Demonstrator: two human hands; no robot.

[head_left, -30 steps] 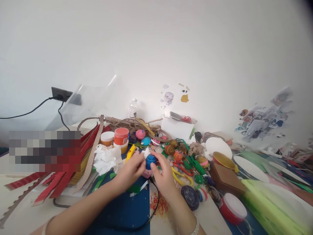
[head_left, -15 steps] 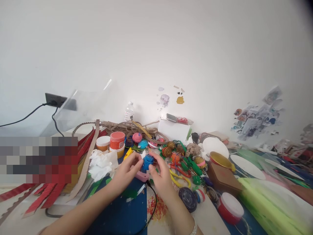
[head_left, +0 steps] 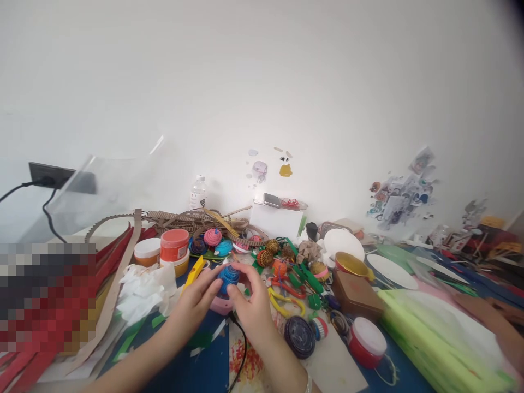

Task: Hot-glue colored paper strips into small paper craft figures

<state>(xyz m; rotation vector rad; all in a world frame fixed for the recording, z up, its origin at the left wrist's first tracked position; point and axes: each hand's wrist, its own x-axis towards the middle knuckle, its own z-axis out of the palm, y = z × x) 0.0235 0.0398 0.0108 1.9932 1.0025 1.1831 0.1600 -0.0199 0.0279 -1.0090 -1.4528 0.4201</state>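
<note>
A small blue ridged piece with a rounded, coiled look (head_left: 229, 277) is held between both hands near the middle of the table. My left hand (head_left: 201, 289) grips its left side with thumb and fingers. On the other side my right hand (head_left: 250, 295) curves round it, the thumb on its near face. Just below the piece lies a pink object (head_left: 221, 305), partly hidden by the hands, with a black cable beside it. A yellow tool (head_left: 194, 273) lies left of the hands.
Red and white jars (head_left: 174, 245) and crumpled tissue (head_left: 143, 292) are to the left. Scissors with yellow handles (head_left: 286, 305), a dark coiled disc (head_left: 299, 337), a brown box (head_left: 357, 295) and a red jar (head_left: 367, 342) lie to the right. A bottle (head_left: 198, 192) stands behind.
The view has shifted, so most of the scene sits further left. The blue piece has been tilted between my hands and shows a rounder face, and my right fingers curl further over it.
</note>
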